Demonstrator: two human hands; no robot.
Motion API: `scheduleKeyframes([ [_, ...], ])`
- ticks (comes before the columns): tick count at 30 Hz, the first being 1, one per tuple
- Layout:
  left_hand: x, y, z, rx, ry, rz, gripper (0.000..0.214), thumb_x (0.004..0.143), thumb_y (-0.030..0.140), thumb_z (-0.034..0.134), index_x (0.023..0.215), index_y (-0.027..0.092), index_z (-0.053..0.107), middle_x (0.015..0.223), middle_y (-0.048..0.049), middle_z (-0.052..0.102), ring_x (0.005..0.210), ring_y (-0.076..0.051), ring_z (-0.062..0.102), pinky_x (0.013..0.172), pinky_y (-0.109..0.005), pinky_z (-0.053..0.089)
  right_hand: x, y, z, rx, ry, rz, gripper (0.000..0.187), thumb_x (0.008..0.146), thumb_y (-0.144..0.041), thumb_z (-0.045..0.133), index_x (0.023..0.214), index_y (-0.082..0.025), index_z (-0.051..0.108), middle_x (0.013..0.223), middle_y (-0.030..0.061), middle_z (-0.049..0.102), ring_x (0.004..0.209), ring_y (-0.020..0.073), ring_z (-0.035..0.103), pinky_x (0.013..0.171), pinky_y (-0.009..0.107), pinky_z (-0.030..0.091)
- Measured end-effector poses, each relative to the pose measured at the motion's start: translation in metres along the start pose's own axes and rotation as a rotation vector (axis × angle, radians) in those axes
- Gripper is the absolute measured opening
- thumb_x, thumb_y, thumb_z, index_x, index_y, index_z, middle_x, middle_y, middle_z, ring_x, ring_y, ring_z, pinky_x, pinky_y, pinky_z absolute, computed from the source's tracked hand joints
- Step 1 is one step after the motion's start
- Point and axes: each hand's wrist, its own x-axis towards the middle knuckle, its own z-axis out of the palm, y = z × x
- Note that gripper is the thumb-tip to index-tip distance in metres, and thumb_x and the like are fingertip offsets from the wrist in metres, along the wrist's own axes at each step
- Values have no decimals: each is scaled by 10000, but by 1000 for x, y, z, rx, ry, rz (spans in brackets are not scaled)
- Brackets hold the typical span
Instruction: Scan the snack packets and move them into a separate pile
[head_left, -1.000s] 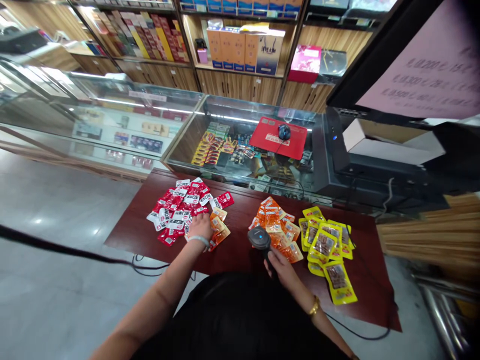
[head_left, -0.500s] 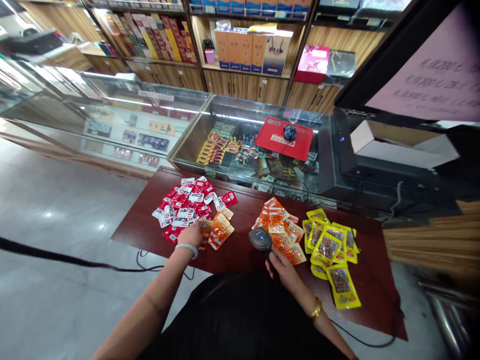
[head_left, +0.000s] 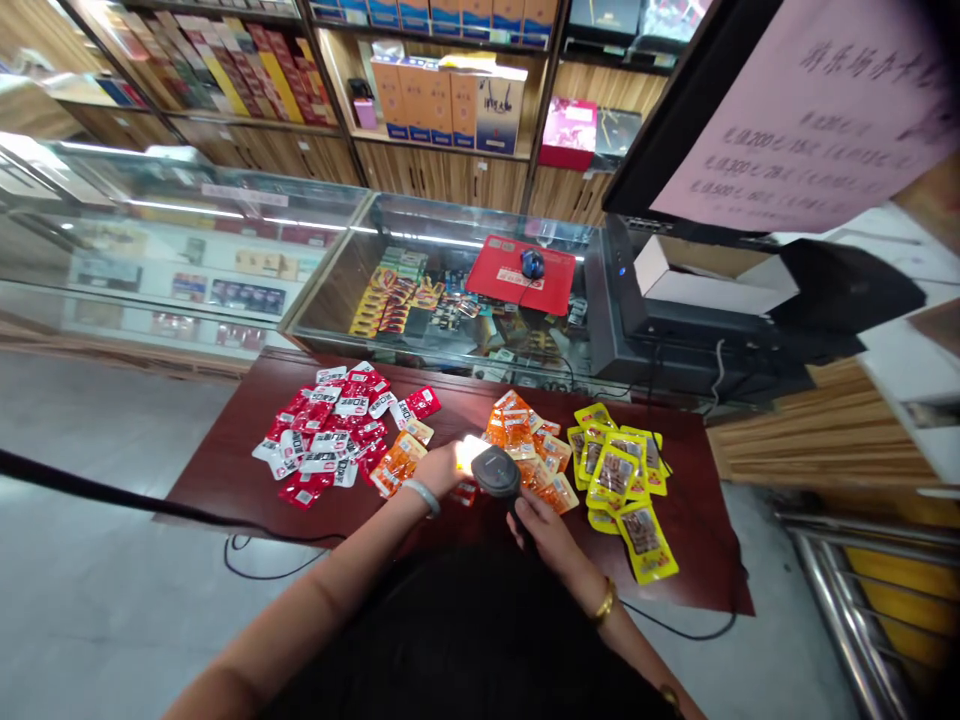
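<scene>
In my right hand (head_left: 544,525) is a black handheld barcode scanner (head_left: 495,472), fingers wrapped round its handle. Bright light shines from the scanner's head onto my left hand (head_left: 441,470), which is closed on a small snack packet (head_left: 463,493). Glare and the scanner hide most of this packet; a red-orange part shows below the fingers. Left of that hand lie orange packets (head_left: 397,464), beside a large pile of red and white packets (head_left: 330,425). More orange packets (head_left: 517,428) lie just behind the scanner. Yellow packets (head_left: 615,475) are heaped to the right.
The packets lie on a dark red-brown table (head_left: 217,460) against a glass display counter (head_left: 330,330). On the counter are a red mat (head_left: 487,275), a mouse (head_left: 532,264) and a white open box (head_left: 712,280). A black cable (head_left: 150,500) crosses at left; metal rails (head_left: 832,600) stand at right.
My left hand has moved right, from the edge of the red pile to the scanner, with a packet in it. The scanner's light has come on. The view has turned right.
</scene>
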Motion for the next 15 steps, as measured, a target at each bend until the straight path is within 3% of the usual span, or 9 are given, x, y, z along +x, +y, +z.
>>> scheduleKeyframes([
  [5, 16, 14, 13, -68, 44, 7, 369, 722, 373, 641, 1040, 185, 630, 946, -84, 707, 884, -236, 659, 760, -292, 482, -3, 7, -8, 60, 67, 11, 455, 772, -597, 617, 994, -202, 578, 626, -38, 525, 494, 94, 452, 450, 206, 341],
  [9, 22, 20, 20, -216, 21, 100, 347, 760, 341, 612, 1077, 199, 623, 981, -49, 699, 880, -182, 644, 799, -268, 476, -1, 9, -7, 88, 118, 41, 474, 744, -606, 639, 997, -211, 570, 631, -39, 529, 507, 105, 463, 457, 212, 350],
  [12, 12, -5, 10, -75, 126, 30, 393, 742, 363, 649, 1092, 188, 615, 1075, -80, 666, 998, -208, 607, 888, -292, 440, 0, 6, -4, 53, 90, 29, 458, 751, -615, 621, 955, -207, 570, 609, -44, 512, 482, 100, 431, 439, 214, 330],
  [15, -10, -46, -6, 175, 248, -256, 487, 725, 418, 669, 1126, 155, 584, 1166, -146, 601, 1136, -272, 528, 971, -352, 380, 2, 4, -1, 14, 54, 15, 443, 754, -622, 611, 877, -200, 559, 566, -53, 479, 452, 92, 395, 416, 212, 301],
])
